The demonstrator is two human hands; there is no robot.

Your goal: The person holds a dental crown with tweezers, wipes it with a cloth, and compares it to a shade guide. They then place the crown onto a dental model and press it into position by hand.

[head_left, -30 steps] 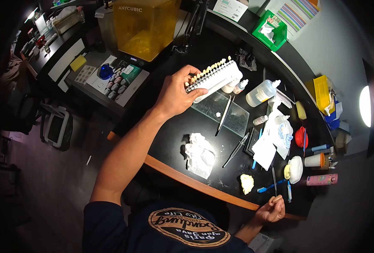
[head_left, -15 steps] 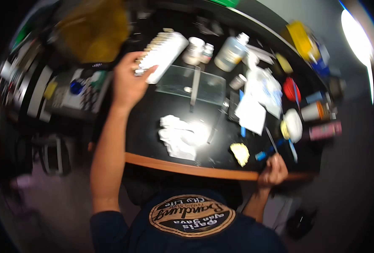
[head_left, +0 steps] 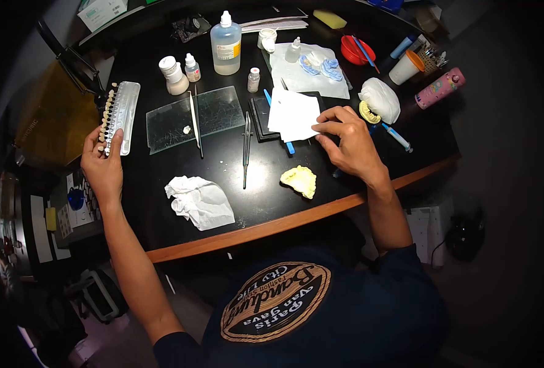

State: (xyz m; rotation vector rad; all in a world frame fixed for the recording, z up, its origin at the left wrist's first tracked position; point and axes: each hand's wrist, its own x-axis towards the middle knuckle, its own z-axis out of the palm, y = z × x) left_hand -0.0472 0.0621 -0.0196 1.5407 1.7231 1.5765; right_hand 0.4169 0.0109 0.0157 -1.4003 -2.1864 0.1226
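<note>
My left hand (head_left: pixel 103 162) grips a dental shade guide (head_left: pixel 122 116), a pale strip with a row of tooth-coloured tabs, raised at the left of the desk. My right hand (head_left: pixel 353 144) has its thumb and fingertips drawn together at the right corner of the white paper sheets (head_left: pixel 294 116). Those sheets lie over a black case (head_left: pixel 261 116) and a blue-handled tool (head_left: pixel 290 148). Nearest below the right hand is a yellow dental cast piece (head_left: pixel 299 181). Tweezers (head_left: pixel 246 147) and a scratched glass slab (head_left: pixel 223 116) lie between my hands.
Crumpled tissue (head_left: pixel 199 202) lies near the wooden desk edge (head_left: pixel 272 228). Bottles stand behind, including a large clear one (head_left: pixel 225 49). To the right are a syringe (head_left: pixel 397 138), a wrapped white bundle (head_left: pixel 380 98), a red bowl (head_left: pixel 355 50) and a pink bottle (head_left: pixel 440 88).
My right hand has moved from the desk's front edge, where it pinched a thin stick-like tool, up to the paper sheets. My left hand still holds the shade guide, now lower. The view has shifted.
</note>
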